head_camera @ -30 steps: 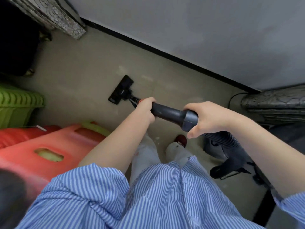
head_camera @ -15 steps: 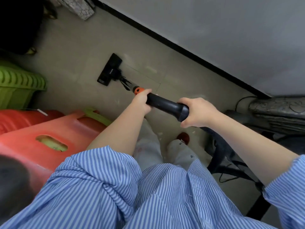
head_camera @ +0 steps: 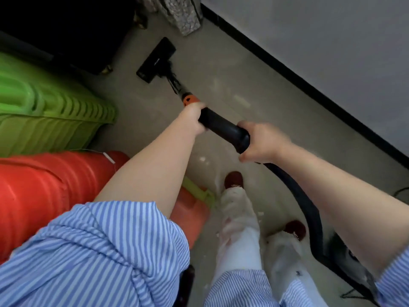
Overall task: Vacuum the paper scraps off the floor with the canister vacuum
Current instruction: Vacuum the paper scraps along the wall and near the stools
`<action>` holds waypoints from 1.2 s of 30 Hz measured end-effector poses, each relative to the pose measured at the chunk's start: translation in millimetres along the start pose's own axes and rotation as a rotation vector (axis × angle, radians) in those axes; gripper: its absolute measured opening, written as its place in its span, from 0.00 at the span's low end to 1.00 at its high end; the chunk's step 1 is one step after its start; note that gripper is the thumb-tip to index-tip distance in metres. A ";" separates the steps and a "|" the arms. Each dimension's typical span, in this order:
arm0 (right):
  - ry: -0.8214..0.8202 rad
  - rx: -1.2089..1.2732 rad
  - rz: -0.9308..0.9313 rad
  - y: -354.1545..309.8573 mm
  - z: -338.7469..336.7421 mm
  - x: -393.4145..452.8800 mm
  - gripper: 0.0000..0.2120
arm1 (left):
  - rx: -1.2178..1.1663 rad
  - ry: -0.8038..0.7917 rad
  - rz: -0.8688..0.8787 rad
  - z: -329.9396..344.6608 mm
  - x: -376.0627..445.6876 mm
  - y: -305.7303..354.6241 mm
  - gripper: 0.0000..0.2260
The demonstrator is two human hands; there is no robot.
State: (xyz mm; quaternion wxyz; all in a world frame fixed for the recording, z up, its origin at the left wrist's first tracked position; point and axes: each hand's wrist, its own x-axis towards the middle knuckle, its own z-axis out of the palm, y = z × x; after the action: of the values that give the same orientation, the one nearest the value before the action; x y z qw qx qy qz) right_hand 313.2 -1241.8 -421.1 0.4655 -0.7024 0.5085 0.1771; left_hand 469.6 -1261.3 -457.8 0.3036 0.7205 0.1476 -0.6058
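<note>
Two hands (head_camera: pixel 194 117) (head_camera: pixel 262 142) grip one vacuum wand (head_camera: pixel 223 128)

Dim, soft indoor light; motion blur, wide-angle bending at edges.

A plain indoor room, likely a home or storage corner. It has a beige tiled floor (head_camera: pixel 254 89), a grey wall (head_camera: pixel 321 29) with black skirting (head_camera: pixel 287 69), and green (head_camera: pixel 44 111) and red plastic crates (head_camera: pixel 44 191) stacked alongside.

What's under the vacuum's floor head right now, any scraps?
The floor head lies flat on the floor and covers whatever is beneath it. White paper scraps show nearer the red shoe.
</note>
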 end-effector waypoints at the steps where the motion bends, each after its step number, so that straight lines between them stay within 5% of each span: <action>1: -0.002 -0.008 -0.006 -5.1 -0.8 8.7 0.23 | 0.010 0.007 0.013 -1.8 6.2 7.9 0.07; 8: 0.039 0.005 -0.067 -48.9 10.9 64.5 0.22 | 0.072 0.093 0.096 -30.4 40.3 53.9 0.08; 14: -0.033 -0.035 -0.125 -39.9 34.8 43.2 0.22 | 0.209 0.187 0.104 -38.1 41.8 21.8 0.10; 19: -0.065 -0.026 -0.141 -6.8 42.7 -4.9 0.22 | 0.174 0.175 0.143 -27.7 16.8 -32.7 0.04; 21: -0.088 -0.048 -0.149 7.4 48.8 -32.2 0.23 | 0.134 0.183 0.146 -27.4 3.9 -62.3 0.11; 24: -0.132 -0.100 -0.156 33.5 62.3 -82.6 0.24 | 0.094 0.168 0.089 -23.4 -25.3 -117.2 0.03; 36: -0.224 -0.233 -0.197 98.7 73.7 -243.0 0.21 | 0.078 0.082 -0.003 0.0 -138.2 -266.5 0.11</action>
State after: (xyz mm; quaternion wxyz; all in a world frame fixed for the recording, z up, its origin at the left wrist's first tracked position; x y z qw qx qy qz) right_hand 140.8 -1051.6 -329.5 0.4499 -0.7738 0.3582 0.2656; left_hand 284.2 -1034.1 -393.8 0.2678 0.7559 0.1374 -0.5814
